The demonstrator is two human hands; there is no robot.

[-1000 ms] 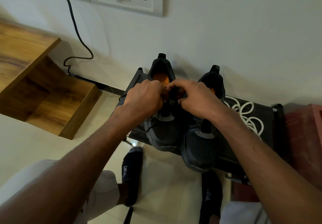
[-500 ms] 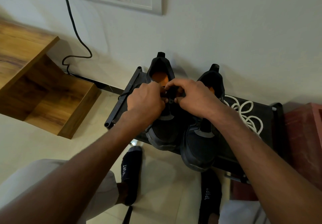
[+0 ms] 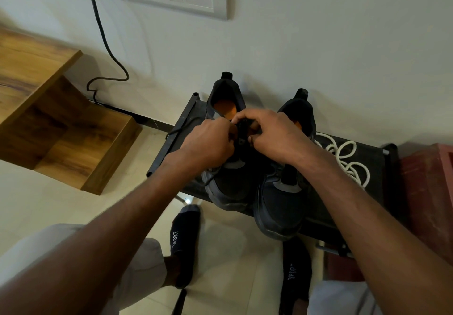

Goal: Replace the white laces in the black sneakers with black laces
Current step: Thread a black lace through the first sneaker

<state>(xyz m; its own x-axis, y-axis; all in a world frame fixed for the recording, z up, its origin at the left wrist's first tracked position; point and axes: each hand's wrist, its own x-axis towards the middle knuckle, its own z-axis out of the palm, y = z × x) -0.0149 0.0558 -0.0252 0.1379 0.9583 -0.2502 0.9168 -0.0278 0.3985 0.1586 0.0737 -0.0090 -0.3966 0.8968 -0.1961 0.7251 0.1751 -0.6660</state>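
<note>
Two black sneakers sit side by side on a low dark rack (image 3: 382,158) against the wall, heels to the wall, toes toward the person. Both hands meet over the throat of the left sneaker (image 3: 228,182). Left hand (image 3: 208,143): fingers curled in, pinching something dark at the upper eyelets, by the look of it the black lace (image 3: 241,140), though the knuckles hide the pinch itself. Right hand (image 3: 274,136): fingers likewise curled, gripping at the same spot from the other side. A loose strand of black lace trails off the left side of the shoe over the rack's edge. Right sneaker (image 3: 282,207) untouched; its lacing is hidden under the right wrist. White laces (image 3: 348,158) lie coiled on the rack to the right of the shoes, well apart from the hands, already out. The shoe's long axis runs straight away from the person, so the eyelet rows lie one under each hand; the lace end sits between the fingertips, equally near both. Likely step: threading or tightening near the top of the left shoe.
</note>
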